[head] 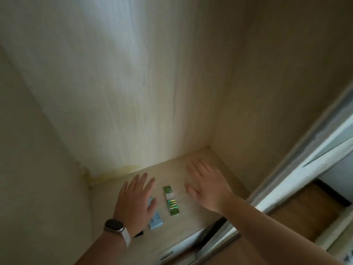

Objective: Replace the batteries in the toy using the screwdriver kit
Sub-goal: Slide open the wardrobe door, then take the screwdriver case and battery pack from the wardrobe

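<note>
Head view, motion-blurred. Pale wooden shelf (172,172) in the lower centre of the frame, boxed in by wood-grain walls. Green battery pack (171,201) lies flat on it, between the two hands and touching neither. Left hand (133,200), lower centre-left, is released with fingers straight and spread. Its palm covers the upper end of a light-blue flat box (156,219) lying just left of the pack; contact cannot be told. Wristwatch (114,225) on that wrist, small black object (139,234) beside it. Right hand (208,188), right of the pack, is released with fingers splayed, grasping nothing.
</note>
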